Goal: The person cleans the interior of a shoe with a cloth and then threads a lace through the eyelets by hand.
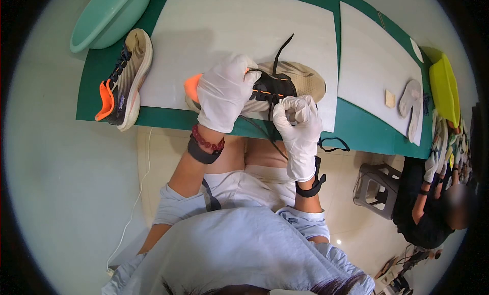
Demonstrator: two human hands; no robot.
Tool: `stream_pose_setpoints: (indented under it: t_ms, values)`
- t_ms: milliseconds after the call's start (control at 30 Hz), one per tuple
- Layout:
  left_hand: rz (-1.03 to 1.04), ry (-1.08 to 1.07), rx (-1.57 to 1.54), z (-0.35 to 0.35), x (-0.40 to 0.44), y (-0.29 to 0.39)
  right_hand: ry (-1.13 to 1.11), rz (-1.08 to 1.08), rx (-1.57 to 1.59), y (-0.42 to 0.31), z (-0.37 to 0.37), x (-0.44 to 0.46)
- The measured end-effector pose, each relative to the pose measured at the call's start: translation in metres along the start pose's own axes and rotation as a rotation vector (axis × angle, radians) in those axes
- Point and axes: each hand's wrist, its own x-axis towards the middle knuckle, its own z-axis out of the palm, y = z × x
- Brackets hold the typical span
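Note:
A beige and black sneaker (305,78) with an orange heel lies across a white board, its toe to the right. My left hand (224,94), in a white glove, is closed over the sneaker near its opening, hiding much of the heel end. My right hand (300,124), also gloved, pinches by the lower row of eyelets at a black shoelace (270,111); its fingertips partly hide the grip. One loose end of the lace stands up past the far side of the shoe. Another black strand curls beyond the table edge, right of my right hand.
A matching sneaker (135,73) stands on the green table (91,86) at left, beside a teal basin (109,20). A second white board (372,55) holds insoles (410,99). Farther right are a yellow basin (444,89), a grey stool (377,188) and another gloved person (425,223).

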Motion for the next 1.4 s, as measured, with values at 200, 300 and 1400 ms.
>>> stream_pose_setpoints:
  t_ms: [200,300,1400]
  values:
    - [-0.031,0.005,0.007,-0.001,0.0,0.003,-0.008,-0.012,0.039,-0.001,-0.001,0.002]
    - [0.006,0.026,-0.031,0.003,-0.001,-0.002,-0.006,-0.021,0.009,0.0,-0.001,0.001]
    - [-0.052,-0.037,-0.066,-0.004,-0.001,0.005,-0.071,0.014,0.064,-0.002,-0.007,0.001]
